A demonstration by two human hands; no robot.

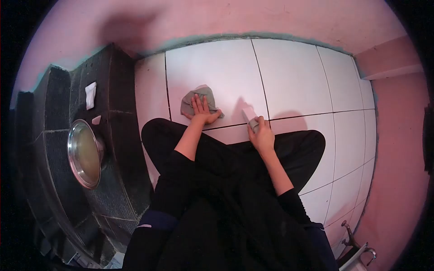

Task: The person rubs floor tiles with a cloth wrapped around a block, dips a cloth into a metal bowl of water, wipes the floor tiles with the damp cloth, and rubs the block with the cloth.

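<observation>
My left hand (205, 112) lies flat with its fingers spread on top of a crumpled grey-green cloth (190, 100). The cloth rests on the white tile floor (219, 65) in front of my crossed legs. A small pale block (248, 114) with a greyish lower part is gripped in my right hand (263, 137), close above the tiles. My fingers partly cover the block, and I cannot make out its exact kind.
To the left, dark ribbed steps (122, 86) carry a metal bowl (101, 151) of cloudy liquid, a white strip (91, 95) and a small pale piece (96, 120). Pink walls (217, 18) border the floor. A metal handle or bracket (350, 235) stands at lower right.
</observation>
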